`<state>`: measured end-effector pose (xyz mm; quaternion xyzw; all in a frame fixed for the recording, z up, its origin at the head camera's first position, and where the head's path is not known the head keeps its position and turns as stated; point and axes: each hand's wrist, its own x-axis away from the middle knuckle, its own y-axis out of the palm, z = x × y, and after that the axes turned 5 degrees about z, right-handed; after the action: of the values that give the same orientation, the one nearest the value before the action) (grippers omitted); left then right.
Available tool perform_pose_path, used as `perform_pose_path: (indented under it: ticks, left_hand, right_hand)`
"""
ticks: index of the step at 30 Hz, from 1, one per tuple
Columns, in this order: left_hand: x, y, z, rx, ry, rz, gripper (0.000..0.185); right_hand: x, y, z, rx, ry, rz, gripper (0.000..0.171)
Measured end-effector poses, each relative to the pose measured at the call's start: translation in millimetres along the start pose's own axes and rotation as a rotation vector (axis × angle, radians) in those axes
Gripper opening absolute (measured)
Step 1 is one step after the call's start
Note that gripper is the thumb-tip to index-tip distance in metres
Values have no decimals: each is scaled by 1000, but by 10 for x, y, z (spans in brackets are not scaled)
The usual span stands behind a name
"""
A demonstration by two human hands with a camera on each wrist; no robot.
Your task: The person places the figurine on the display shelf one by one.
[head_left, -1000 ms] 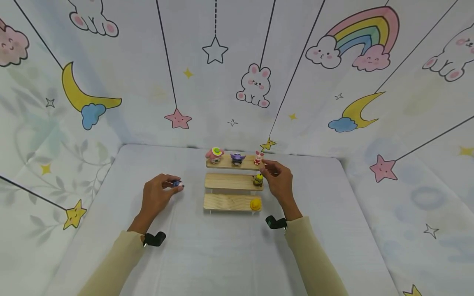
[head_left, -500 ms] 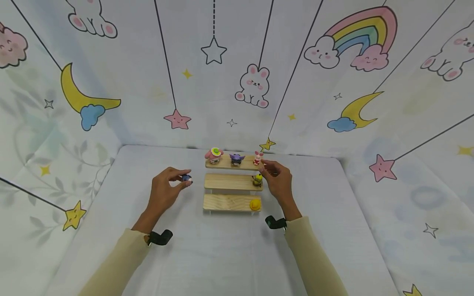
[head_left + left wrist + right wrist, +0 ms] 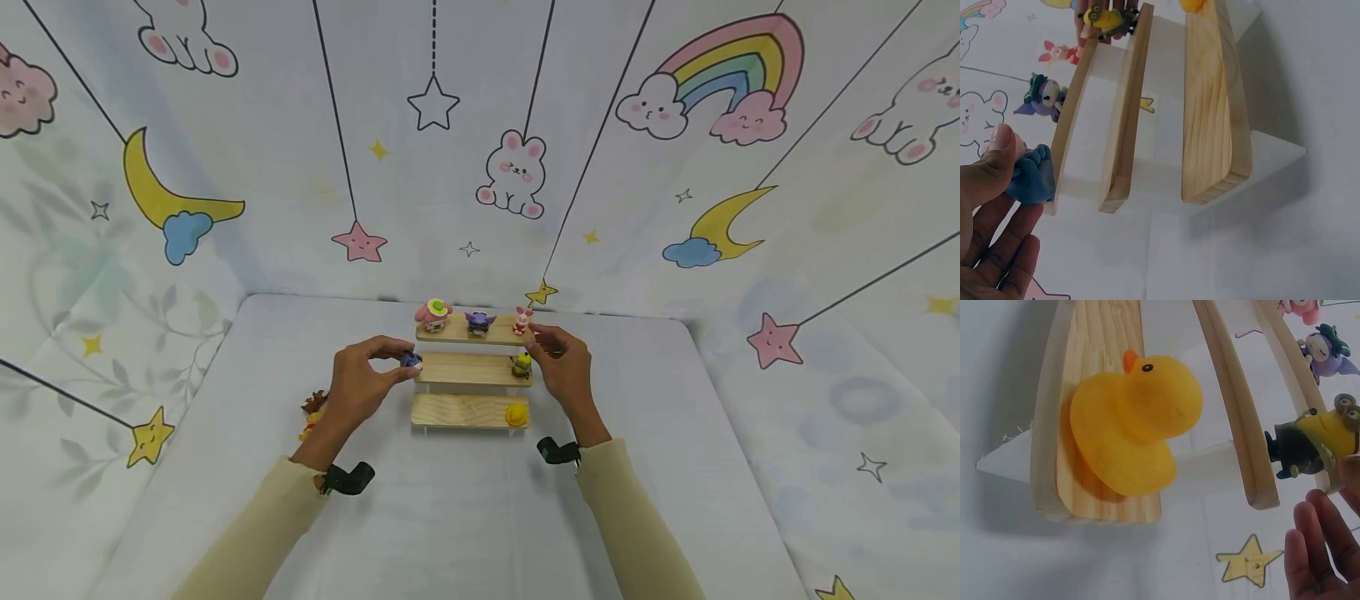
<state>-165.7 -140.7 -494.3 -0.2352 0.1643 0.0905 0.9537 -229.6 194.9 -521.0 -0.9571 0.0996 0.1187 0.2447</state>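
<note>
My left hand (image 3: 360,383) pinches a small blue figurine (image 3: 1034,178) between thumb and fingers. In the head view the figurine overlaps the left end of the middle shelf of a three-tier wooden display stand (image 3: 465,368). At the top shelf's right end, my right hand (image 3: 562,362) grips the board's end with thumb and fingertips, just beside a pink piglet figurine (image 3: 522,320). A purple figurine (image 3: 479,322) and a pink-hooded figurine (image 3: 433,315) share that shelf. The Minion figurine (image 3: 1319,444) stands at the middle shelf's right end, with a yellow rubber duck (image 3: 1135,425) below.
By my left forearm, a brown figurine (image 3: 315,402) and a red-and-yellow figurine (image 3: 309,425) stand on the white-covered table (image 3: 435,517), partly hidden. Behind the stand rises a cloth backdrop (image 3: 300,150) printed with moons, stars and rabbits.
My left hand has moved right with the blue figurine, from beside the stand to the middle shelf's left end, uncovering the two figurines at the left. My right hand has stayed in place.
</note>
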Motion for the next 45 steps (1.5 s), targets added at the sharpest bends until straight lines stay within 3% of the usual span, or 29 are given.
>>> perform_pose_path:
  ticks: [11,18,33,40,45]
  left_hand:
    - [-37,273,180,81,60,-56,36]
    - [-62,500,232,149,53,-92,37]
    - [-45,881,291,94,44,-142,39]
    - [-27,964,262,80,80,-135,38]
    - [-23,1000,226,76,60,-150,39]
  right_hand:
    - [19,-2,-43,-15,4,6,29]
    - [11,2,-26,-23,-1,2,29]
    - [11,7,-20,-2,2,6,28]
    - [12,2,-17,2,2,-1,29]
    - [12,2,-22,-3,0,-1,28]
